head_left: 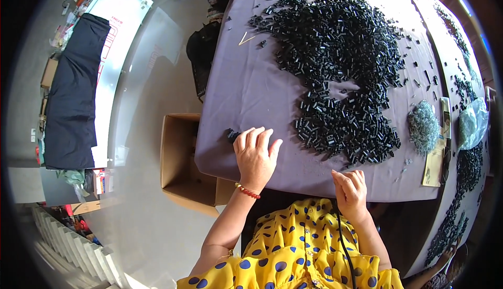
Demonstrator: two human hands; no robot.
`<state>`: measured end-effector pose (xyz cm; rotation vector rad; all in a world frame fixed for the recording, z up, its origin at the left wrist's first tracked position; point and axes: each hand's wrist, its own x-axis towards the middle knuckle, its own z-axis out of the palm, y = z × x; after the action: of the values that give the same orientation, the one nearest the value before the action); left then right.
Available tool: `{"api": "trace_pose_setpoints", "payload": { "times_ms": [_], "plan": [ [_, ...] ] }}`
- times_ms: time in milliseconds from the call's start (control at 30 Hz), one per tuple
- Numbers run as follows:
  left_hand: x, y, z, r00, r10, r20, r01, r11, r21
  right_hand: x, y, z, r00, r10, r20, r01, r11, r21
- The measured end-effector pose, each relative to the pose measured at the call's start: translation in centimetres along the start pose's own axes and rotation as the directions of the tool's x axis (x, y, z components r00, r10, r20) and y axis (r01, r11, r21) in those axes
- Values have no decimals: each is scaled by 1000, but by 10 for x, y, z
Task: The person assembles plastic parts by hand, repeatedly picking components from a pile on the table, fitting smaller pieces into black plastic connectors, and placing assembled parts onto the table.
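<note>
A large heap of small black tube-like pieces point(335, 53) spreads over the cloth-covered table point(236, 90). My left hand point(257, 155) is palm down near the table's left front corner, fingers stretched and slightly apart. A few loose black pieces point(232, 133) lie beside its fingertips. At the front edge, just below the heap, my right hand point(350, 189) is closed, its fingers curled together. Whatever it may hold is too small or hidden to make out. To the right of the heap sits a pile of thin, clear greyish pieces point(423, 128).
An open cardboard box point(178, 158) stands below the table's left edge. A yellowish card point(434, 166) lies near the right edge. On the adjoining table are a clear plastic bag point(472, 124) and more black pieces point(469, 166). A dark chair point(201, 53) stands at the left.
</note>
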<state>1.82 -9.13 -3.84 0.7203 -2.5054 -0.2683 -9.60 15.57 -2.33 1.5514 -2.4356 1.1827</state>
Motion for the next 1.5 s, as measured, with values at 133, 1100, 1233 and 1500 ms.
{"api": "trace_pose_setpoints", "payload": {
  "times_ms": [133,1100,1233,1500],
  "plan": [
    [-4,-9,12,1000,15,-17,-15,999,32,-4,1,-1,1000,5,7,-5,1000,-4],
    [8,-113,5,953,-298,-45,301,947,111,-10,9,-5,993,98,-71,-96,995,30],
    [-5,-93,-1,960,-253,-121,256,967,5,-4,8,-1,996,60,-62,-57,997,47],
    [-7,-58,2,964,-256,-74,242,957,-158,19,8,3,999,35,16,-31,977,-212]
  ]
}}
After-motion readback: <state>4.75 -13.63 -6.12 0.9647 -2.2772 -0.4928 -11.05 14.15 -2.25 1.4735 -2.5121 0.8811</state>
